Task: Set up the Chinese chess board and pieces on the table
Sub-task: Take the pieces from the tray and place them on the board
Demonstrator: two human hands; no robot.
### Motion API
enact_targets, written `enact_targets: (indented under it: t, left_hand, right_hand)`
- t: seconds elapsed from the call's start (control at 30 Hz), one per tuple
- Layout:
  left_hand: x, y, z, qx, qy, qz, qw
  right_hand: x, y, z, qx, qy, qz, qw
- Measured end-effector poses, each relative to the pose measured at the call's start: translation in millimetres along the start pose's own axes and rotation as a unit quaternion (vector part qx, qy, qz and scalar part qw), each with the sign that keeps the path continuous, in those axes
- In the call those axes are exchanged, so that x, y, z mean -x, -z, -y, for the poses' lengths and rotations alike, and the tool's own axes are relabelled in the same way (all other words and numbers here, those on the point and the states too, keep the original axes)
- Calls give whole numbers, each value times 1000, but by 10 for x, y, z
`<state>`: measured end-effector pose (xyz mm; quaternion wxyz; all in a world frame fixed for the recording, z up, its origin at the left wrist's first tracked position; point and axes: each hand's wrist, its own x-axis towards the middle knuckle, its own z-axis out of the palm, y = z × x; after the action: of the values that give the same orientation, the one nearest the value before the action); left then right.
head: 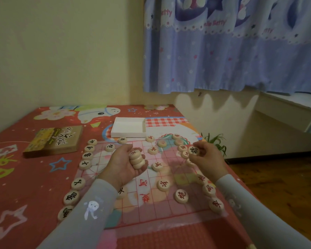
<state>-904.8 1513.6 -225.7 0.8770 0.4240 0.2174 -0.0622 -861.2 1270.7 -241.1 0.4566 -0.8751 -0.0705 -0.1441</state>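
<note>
**Chess board mid-setup, both hands holding pieces**

Chess board [151, 209]: thin see-through sheet with a red grid, lying flat on the red patterned table cover [25, 177]. Its near left corner is hidden under the left sleeve [90, 209]. One black piece [121, 192] is half covered by the left wrist; character only partly legible.

Black pieces [78, 183] line the board's left edge; red pieces [216, 204] line the right edge, several behind the right hand and hard to read.

Left hand [126, 164]: palm up over the board's middle-left, fingers curled around a stack of pieces [137, 159]. Exact count unclear.

Right hand [206, 159]: over the board's right edge, fingertips pinching one black-lettered piece [194, 150] held above the red row.

Beyond the board: an open white box tray [128, 128] just past the far edge; a brown box lid [56, 141] to the far left, well apart from both hands. Curtain [232, 51] behind, top cut off.
</note>
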Motion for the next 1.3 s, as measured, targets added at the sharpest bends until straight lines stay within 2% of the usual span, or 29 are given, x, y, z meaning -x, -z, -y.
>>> enact_targets:
  t: [0.17,0.3,0.4,0.53,0.63,0.77,0.9,1.0,1.3]
  left_hand:
    - [-111,28,38,5,14,17,1000]
    - [-89,5,22,4,-2,16,1000]
    - [-13,56,-115,14,-42,-3,999]
    - [30,358,-443,53,-92,-18,994]
    - [115,692,-668,56,-138,-59,987]
    - [247,1252,-875,46,-176,-74,981]
    - [353,1583,-876,36,-180,-74,980]
    - [422,1700,-862,39,-178,-78,980]
    - [470,1754,-823,43,-163,-74,983]
  right_hand:
    - [12,130,-242,28,-74,-21,997]
    - [67,57,-219,24,-59,5,998]
    - [77,-174,-57,15,-10,50,999]
    - [130,-636,328,0,58,156,986]
    - [213,-1018,653,-17,91,216,972]
    - [283,-1596,1058,7,136,287,948]
    - [350,-2017,1307,22,146,307,940]
    - [401,-2249,1408,23,110,303,946]
    - [456,-2535,1491,88,114,287,947]
